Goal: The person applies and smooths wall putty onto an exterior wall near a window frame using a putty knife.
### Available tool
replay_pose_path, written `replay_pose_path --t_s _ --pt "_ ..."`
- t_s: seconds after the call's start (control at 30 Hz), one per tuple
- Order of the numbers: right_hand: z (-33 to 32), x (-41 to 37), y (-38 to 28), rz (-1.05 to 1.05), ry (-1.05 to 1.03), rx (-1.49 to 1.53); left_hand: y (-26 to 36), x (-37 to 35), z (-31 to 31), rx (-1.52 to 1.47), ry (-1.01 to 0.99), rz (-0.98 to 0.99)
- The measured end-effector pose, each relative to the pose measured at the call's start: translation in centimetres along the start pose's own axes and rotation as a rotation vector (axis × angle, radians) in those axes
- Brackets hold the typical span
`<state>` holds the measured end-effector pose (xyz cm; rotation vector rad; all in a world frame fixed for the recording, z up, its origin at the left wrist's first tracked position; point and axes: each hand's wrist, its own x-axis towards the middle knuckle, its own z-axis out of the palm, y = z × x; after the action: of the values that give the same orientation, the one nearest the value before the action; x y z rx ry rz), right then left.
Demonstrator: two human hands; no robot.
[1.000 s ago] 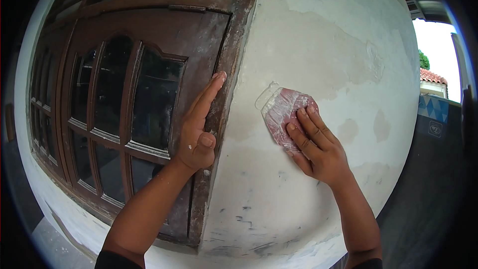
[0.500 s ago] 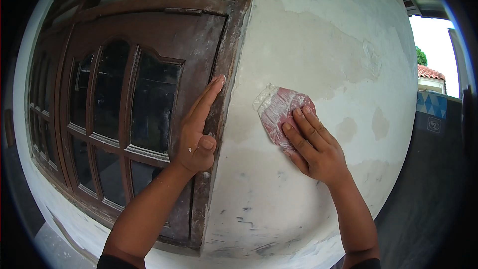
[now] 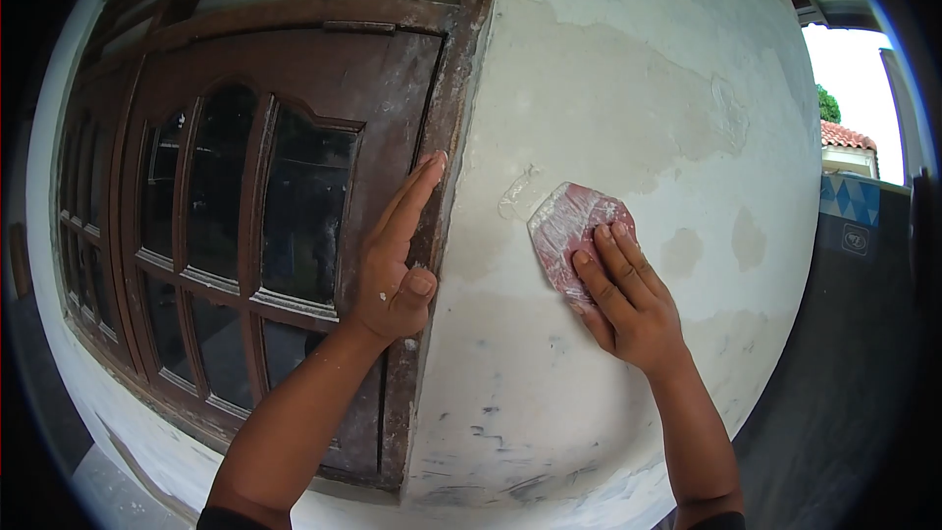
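shifted a little to the right and down since the earlier frame, the reddish putty spreader (image 3: 572, 218) now leaves more of a wet-looking putty smear (image 3: 514, 198) uncovered at its upper left. it lies against or just off the pale plastered wall (image 3: 608, 88), right of the brown wooden window frame (image 3: 457, 83); contact is hard to tell. the right hand (image 3: 636, 306) grips its lower right part, fingers laid over the outer face and thumb near the lower edge. the left hand (image 3: 395, 265) holds nothing visible, fingers extended and thumb apart, beside or against that frame. the spreader looks thin and light, probably fairly stiff; its white-coated face would likely be slippery, so the cleaner lower right edge seems the surest grip.
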<state>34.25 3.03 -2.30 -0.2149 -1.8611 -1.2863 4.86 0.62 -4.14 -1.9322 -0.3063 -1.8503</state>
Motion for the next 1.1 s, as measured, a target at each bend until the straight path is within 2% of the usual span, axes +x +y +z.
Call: replay_pose_path --t_s 0.13,0.23,0.33,0.43,0.63,0.9,1.1 --pt "-0.4 1.3 0.1 0.014 0.072 0.004 0.0 0.1 -0.1 0.012 -0.011 0.001" --pt "-0.5 3.3 -0.1 -0.001 0.042 -0.049 0.0 0.1 -0.2 0.014 -0.014 -0.007" --pt "0.5 2.1 0.3 -0.02 -0.006 -0.048 0.2 0.2 -0.2 0.023 -0.019 -0.008" --pt "-0.1 0.3 0.3 -0.008 0.008 -0.039 0.2 0.1 0.0 0.022 -0.008 -0.01" --pt "-0.4 3.5 0.1 -0.007 0.034 -0.055 0.1 0.1 -0.1 0.027 -0.015 -0.009" --pt "0.2 0.2 0.5 -0.001 -0.025 -0.089 0.3 0.2 0.0 0.039 -0.022 -0.004" --pt "-0.4 3.3 -0.1 0.0 0.056 -0.078 0.1 0.1 -0.1 0.045 -0.017 0.003"
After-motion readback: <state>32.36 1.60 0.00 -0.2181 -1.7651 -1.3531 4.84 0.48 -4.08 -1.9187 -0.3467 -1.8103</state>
